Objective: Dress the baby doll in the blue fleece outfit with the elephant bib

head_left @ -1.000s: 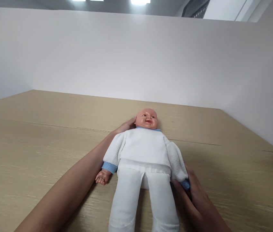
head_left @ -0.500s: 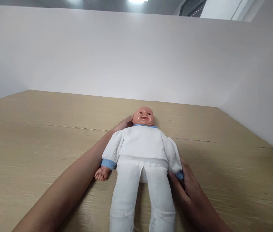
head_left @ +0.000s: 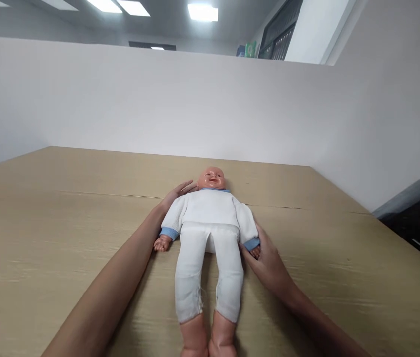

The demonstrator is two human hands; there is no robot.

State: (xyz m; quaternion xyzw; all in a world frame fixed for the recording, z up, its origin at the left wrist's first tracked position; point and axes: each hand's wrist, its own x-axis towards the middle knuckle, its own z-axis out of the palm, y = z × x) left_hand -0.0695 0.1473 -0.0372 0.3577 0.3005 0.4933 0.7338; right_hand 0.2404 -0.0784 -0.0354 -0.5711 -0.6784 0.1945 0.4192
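Doll (head_left: 210, 223) lies face-up mid-table (head_left: 64, 208), feet toward the near edge. The left hand (head_left: 175, 194) lies flat and wide at its shoulder. The right hand (head_left: 267, 263) touches its cuff, grip unclear.

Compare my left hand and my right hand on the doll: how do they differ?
The left hand lies up by the shoulder and neck of the doll; the right hand is lower, at the blue cuff. The left hand's fingers stretch out flat; the right hand's fingers bend around the doll's small hand. Both rest against the doll, which lies face up on the table.
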